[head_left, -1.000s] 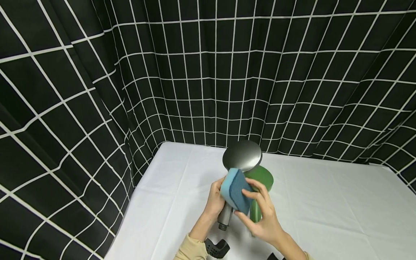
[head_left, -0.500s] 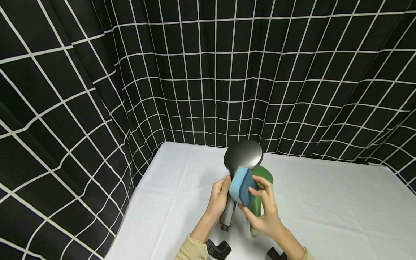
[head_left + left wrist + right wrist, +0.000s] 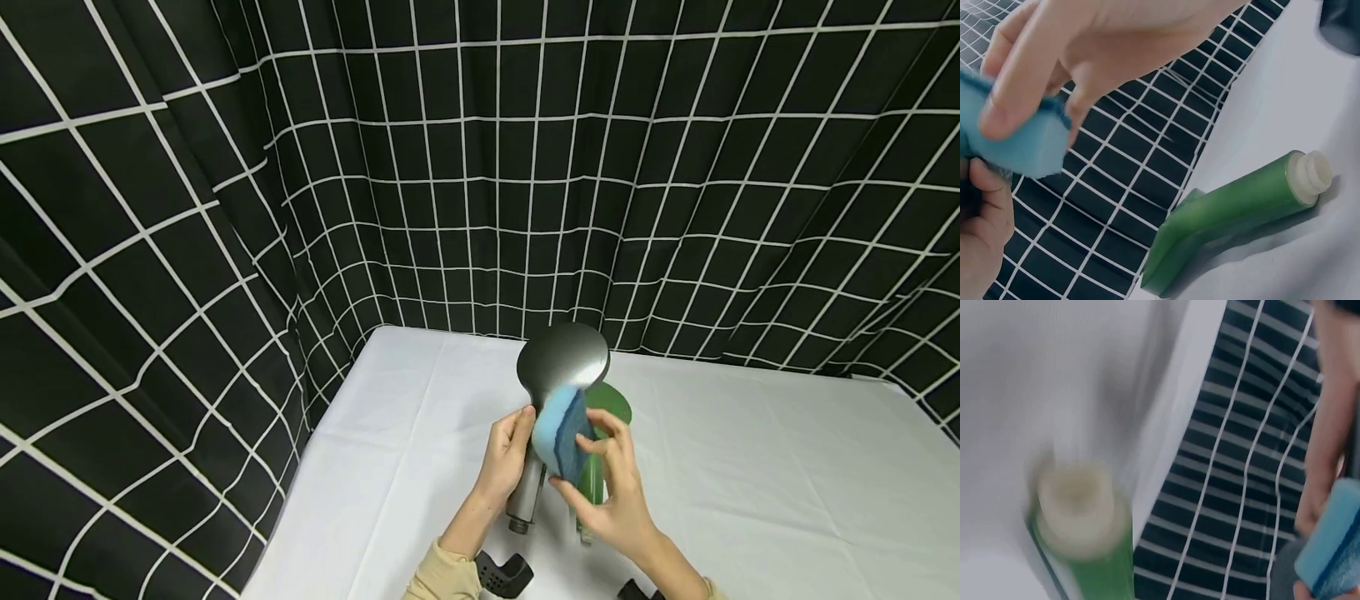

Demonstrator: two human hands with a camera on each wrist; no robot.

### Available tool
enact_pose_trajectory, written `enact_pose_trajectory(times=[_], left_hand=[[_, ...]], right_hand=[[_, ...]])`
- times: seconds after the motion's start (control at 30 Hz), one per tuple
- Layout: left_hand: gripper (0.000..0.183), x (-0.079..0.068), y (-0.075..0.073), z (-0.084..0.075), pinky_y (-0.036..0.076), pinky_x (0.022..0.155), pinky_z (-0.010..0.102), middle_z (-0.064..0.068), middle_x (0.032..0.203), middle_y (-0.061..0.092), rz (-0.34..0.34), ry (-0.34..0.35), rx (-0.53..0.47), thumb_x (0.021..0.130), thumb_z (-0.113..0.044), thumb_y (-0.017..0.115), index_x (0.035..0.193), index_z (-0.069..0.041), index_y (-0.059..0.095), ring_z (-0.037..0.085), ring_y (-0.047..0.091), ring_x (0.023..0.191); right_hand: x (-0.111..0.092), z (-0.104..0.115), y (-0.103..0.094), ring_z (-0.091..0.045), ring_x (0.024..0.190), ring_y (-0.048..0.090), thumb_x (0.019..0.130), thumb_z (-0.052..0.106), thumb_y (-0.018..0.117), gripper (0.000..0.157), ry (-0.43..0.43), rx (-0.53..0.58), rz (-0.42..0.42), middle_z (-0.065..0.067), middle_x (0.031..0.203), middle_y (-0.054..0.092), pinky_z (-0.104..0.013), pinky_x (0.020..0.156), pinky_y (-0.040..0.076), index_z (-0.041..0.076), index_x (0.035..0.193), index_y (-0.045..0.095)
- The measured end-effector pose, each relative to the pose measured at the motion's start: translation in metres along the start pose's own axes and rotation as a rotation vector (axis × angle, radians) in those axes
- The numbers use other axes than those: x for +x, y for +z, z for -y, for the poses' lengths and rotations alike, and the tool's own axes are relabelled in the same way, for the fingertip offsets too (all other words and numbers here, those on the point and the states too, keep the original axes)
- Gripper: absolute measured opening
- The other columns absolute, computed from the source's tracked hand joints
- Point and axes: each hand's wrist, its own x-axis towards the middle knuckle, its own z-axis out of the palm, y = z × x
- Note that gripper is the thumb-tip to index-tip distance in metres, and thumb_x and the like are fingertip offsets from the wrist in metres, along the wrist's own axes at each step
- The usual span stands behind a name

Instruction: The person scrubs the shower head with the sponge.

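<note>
My left hand (image 3: pixel 504 457) grips the grey handle of a dark grey shower head (image 3: pixel 557 354), its round head tilted up toward the back. A light blue sponge (image 3: pixel 553 433) with a darker blue scouring side (image 3: pixel 574 442) is pinched between the thumb and fingers of my right hand (image 3: pixel 617 492). The sponge's light side presses against the handle just below the head and looks bent there, covering part of it. Behind the sponge lies a green shower head (image 3: pixel 611 403) on the table, partly hidden by my right hand. Its pale threaded end (image 3: pixel 1314 174) shows in the left wrist view.
A white cloth covers the table (image 3: pixel 750 467). Black curtain (image 3: pixel 495 167) with white grid lines stands along the back and both sides. Black wrist mounts (image 3: pixel 504 575) show near my sleeves.
The sponge has moved right and a little, turning more edge-on and bending against the handle. My left thumb has come into view on the handle. The green shower head stays in place.
</note>
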Motion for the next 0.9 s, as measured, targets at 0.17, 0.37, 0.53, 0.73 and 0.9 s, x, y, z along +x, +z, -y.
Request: enact_pose_trajectory(times=[0.17,0.37,0.53,0.73,0.9], left_hand=[[0.039,0.0,-0.002,-0.004,0.037,0.046,0.017,-0.006,0.057,0.043,-0.015,-0.03,-0.023,0.103,-0.009,0.028,0.08,0.016,0.046,0.002,0.041,0.047],[0.04,0.0,-0.003,-0.003,0.036,0.046,0.017,-0.003,0.058,0.043,-0.027,-0.071,-0.056,0.103,-0.014,0.029,0.084,0.016,0.047,0.004,0.04,0.046],[0.037,-0.001,-0.003,-0.002,0.035,0.049,0.016,-0.008,0.057,0.04,-0.013,-0.056,-0.045,0.103,-0.013,0.029,0.075,0.003,0.047,0.002,0.039,0.049],[0.037,0.0,-0.005,-0.004,0.042,0.063,0.018,-0.006,0.075,0.054,-0.028,-0.047,-0.001,0.103,-0.012,0.03,0.103,0.015,0.056,0.003,0.05,0.066],[0.037,0.001,-0.002,-0.005,0.04,0.058,0.018,-0.001,0.072,0.051,-0.02,-0.017,0.027,0.103,-0.008,0.029,0.1,0.016,0.056,0.004,0.046,0.059]], right_hand=[[-0.014,0.023,0.0,-0.03,0.119,0.036,0.081,0.012,0.072,0.034,-0.066,0.163,0.201,-0.038,0.118,0.034,-0.026,0.102,0.033,-0.011,0.096,0.052],[-0.016,0.03,-0.001,-0.031,0.12,0.037,0.081,0.009,0.072,0.03,-0.101,0.205,0.293,-0.035,0.12,0.035,-0.026,0.102,0.032,-0.009,0.098,0.053],[-0.005,0.012,0.0,-0.034,0.116,0.04,0.081,0.015,0.072,0.032,-0.06,0.122,0.203,-0.037,0.115,0.039,-0.028,0.102,0.032,-0.008,0.096,0.056],[-0.006,-0.023,0.0,-0.036,0.117,0.039,0.084,0.029,0.069,0.039,-0.003,-0.033,0.117,-0.036,0.12,0.039,-0.028,0.102,0.032,-0.006,0.096,0.057],[-0.006,-0.039,-0.005,-0.038,0.116,0.039,0.083,0.035,0.069,0.046,0.035,-0.196,-0.026,-0.035,0.123,0.039,-0.029,0.101,0.032,-0.007,0.094,0.058]])
